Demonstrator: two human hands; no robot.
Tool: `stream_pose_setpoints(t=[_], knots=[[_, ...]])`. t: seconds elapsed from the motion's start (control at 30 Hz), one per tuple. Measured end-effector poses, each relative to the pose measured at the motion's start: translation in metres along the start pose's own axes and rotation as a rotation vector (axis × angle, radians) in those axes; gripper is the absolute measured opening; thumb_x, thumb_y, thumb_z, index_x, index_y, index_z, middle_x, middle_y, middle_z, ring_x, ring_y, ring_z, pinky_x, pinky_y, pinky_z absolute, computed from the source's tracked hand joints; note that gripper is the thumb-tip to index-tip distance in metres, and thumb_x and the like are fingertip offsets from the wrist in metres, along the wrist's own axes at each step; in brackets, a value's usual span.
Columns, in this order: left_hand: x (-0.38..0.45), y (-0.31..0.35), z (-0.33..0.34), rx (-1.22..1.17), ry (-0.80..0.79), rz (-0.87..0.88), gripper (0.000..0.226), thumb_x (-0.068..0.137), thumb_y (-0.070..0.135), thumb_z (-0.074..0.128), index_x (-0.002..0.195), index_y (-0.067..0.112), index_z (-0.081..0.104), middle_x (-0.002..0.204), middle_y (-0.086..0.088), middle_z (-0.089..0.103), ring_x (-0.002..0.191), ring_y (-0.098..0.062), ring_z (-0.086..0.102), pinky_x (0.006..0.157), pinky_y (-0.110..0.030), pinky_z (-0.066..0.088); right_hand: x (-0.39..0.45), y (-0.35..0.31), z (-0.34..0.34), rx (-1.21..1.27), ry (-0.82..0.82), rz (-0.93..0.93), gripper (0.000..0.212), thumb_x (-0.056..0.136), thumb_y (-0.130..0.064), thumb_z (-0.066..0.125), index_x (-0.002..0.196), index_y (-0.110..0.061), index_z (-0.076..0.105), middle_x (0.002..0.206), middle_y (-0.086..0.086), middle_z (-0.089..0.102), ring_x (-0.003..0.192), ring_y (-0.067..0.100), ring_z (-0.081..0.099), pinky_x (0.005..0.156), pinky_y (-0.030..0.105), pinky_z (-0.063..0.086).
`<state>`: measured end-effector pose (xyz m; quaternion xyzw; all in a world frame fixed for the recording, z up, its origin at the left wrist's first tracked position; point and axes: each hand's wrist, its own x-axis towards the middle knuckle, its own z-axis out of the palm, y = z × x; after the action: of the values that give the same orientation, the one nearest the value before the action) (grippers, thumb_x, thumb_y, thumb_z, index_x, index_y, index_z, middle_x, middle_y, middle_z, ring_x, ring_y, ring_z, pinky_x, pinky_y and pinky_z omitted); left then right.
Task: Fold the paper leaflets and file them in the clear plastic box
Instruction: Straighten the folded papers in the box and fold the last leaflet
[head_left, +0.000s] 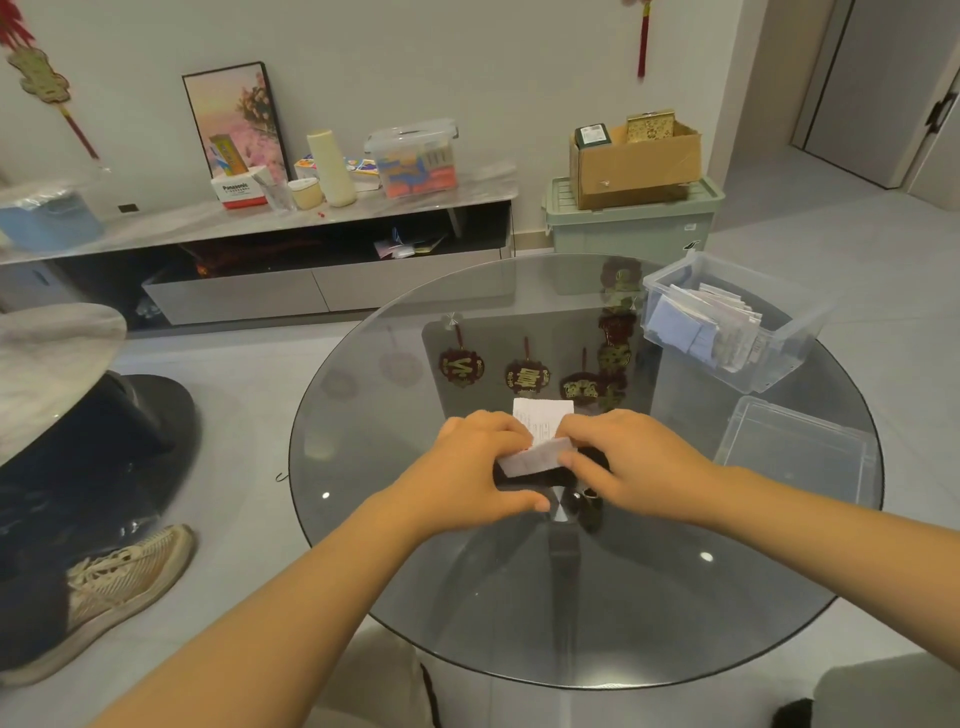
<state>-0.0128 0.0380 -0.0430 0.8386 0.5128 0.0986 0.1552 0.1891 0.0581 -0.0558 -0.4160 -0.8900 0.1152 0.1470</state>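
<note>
A white printed paper leaflet (540, 436) lies at the middle of the round glass table (415, 597), its near part bent up and over. My left hand (483, 462) pinches the leaflet's left side, and my right hand (623, 457) pinches its right side. Most of the sheet is hidden under my fingers. The clear plastic box (779, 364) stands at the table's far right and holds several folded leaflets (717, 332), white and pale blue, standing on edge.
The box's clear lid (800, 447) lies flat on the table to the right of my right hand. Another person's leg and beige shoe (124, 582) are on the floor at the left, beside a marble table (52, 353). A low sideboard stands behind.
</note>
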Motion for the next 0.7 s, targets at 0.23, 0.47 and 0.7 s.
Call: stream_pose_setpoints(t=[0.23, 0.47, 0.7], knots=[[0.008, 0.012, 0.004, -0.196, 0.178, -0.193, 0.010, 0.088, 0.030, 0.063, 0.088, 0.023, 0.056, 0.073, 0.014, 0.053, 0.072, -0.008, 0.051, 0.057, -0.012, 0.037, 0.002, -0.001, 0.003, 0.253, 0.104, 0.180, 0.013, 0.095, -0.030, 0.050, 0.100, -0.023, 0.041, 0.084, 0.004, 0.069, 0.067, 0.016, 0.062, 0.063, 0.038, 0.052], [0.019, 0.015, 0.009, -0.306, 0.211, -0.346, 0.043, 0.081, 0.020, 0.072, 0.117, 0.019, 0.048, 0.113, -0.001, 0.062, 0.081, -0.009, 0.056, 0.058, -0.014, 0.045, 0.011, -0.003, 0.015, 0.320, 0.165, 0.365, 0.048, 0.082, -0.027, 0.069, 0.122, -0.023, 0.042, 0.080, -0.010, 0.059, 0.085, 0.009, 0.050, 0.074, 0.029, 0.046], [0.022, 0.009, 0.009, -0.291, 0.196, -0.398, 0.073, 0.076, 0.019, 0.077, 0.136, 0.019, 0.035, 0.125, 0.000, 0.040, 0.095, -0.011, 0.049, 0.083, -0.022, 0.042, 0.012, 0.003, 0.013, 0.168, 0.201, 0.348, 0.063, 0.076, -0.035, 0.074, 0.129, -0.032, 0.041, 0.100, -0.010, 0.052, 0.104, 0.015, 0.038, 0.093, 0.032, 0.032]])
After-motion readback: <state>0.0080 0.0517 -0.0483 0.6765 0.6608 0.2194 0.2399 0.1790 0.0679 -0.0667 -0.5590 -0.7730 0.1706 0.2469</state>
